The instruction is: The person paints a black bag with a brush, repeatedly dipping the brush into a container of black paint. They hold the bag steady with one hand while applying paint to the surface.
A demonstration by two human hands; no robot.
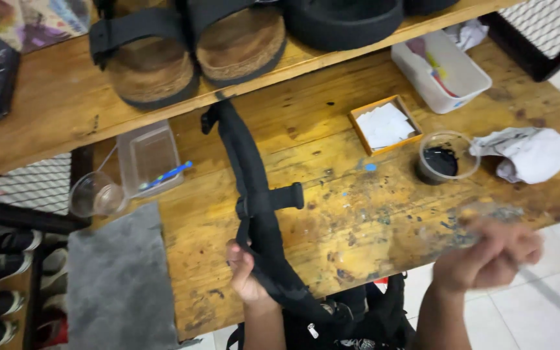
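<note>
**Black strap held at the table's near edge**

Lowest in the frame, the left hand [246,275] is closed around a black strap [257,194], which runs from the person's lap up across the wooden table [332,214] toward the shelf [53,104] at upper left. At lower right the right hand [487,253] is curled, fingers folded in, apparently pinching a thin clear stick [552,295] (motion blur makes the grip uncertain).

Risks, as a judgement: a cup of black paint [444,159] stands right of centre, near the right hand; a quick sweep could tip it onto the crumpled rag [526,152] beside it or the wood. The strap's upper end lies just below the sandals [189,48] on the shelf, so a hard tug might snag there.

Room to move is best in the table's middle, between strap and cup. Left of the strap a clear tray [147,159] and an empty cup [95,194] crowd the edge; the near edge drops to tiled floor.
</note>
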